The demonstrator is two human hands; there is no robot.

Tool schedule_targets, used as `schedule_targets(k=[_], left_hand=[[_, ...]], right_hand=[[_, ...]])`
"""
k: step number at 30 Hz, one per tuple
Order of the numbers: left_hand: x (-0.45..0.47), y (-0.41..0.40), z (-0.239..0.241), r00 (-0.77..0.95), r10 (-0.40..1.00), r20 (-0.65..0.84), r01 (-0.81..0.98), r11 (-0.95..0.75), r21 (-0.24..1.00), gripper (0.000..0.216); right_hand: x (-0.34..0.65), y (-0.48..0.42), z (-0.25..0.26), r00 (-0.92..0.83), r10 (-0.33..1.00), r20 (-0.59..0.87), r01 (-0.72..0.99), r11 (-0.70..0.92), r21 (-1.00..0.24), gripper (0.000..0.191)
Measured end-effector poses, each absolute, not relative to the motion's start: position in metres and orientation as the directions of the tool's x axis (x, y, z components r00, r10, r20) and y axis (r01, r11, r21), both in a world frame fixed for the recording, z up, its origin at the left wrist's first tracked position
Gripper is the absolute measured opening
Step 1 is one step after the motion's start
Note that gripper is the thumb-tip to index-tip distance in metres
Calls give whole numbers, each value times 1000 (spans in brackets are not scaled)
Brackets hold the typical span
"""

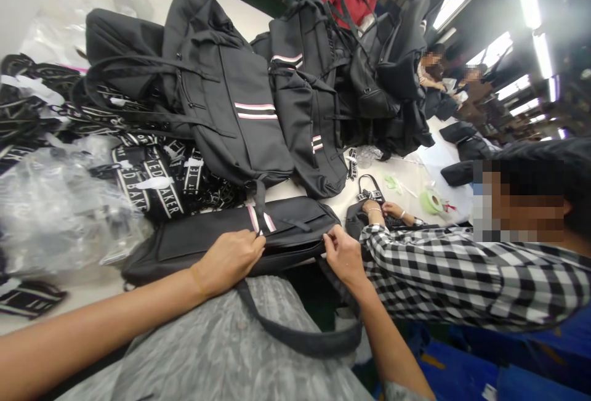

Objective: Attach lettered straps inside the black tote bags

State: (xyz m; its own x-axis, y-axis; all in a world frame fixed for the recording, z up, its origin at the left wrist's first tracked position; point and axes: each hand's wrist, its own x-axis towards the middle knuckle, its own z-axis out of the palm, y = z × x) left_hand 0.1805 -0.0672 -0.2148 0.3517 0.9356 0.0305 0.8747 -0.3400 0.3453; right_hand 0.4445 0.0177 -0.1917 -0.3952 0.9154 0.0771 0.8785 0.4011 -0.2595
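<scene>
Grey fabric lap (pixel 221 352) in front; above it the left hand (pixel 228 260) and right hand (pixel 344 256) pinch the near edge of the flat black bag with pink stripes (pixel 231 234) at the white counter (pixel 406 173) edge, both grips clamped on it. Looks like seam checking; next needs steady tension.

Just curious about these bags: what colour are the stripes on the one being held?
Pink and white stripes on the black bag, clearest in the head view.
</scene>
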Motion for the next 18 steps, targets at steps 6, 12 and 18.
schedule_targets(k=[6, 12, 18], left_hand=[[172, -66, -204, 280, 942, 183, 883, -328, 336, 32], [160, -47, -210, 171, 984, 54, 829, -173, 531, 20], [148, -31, -202, 79, 996, -44, 724, -27, 690, 18]], right_hand=[[471, 89, -209, -16, 998, 57, 1000, 17, -20, 9], [414, 62, -179, -336, 907, 253, 893, 392, -221, 20], [349, 1, -168, -816, 568, -107, 544, 693, -473, 20]])
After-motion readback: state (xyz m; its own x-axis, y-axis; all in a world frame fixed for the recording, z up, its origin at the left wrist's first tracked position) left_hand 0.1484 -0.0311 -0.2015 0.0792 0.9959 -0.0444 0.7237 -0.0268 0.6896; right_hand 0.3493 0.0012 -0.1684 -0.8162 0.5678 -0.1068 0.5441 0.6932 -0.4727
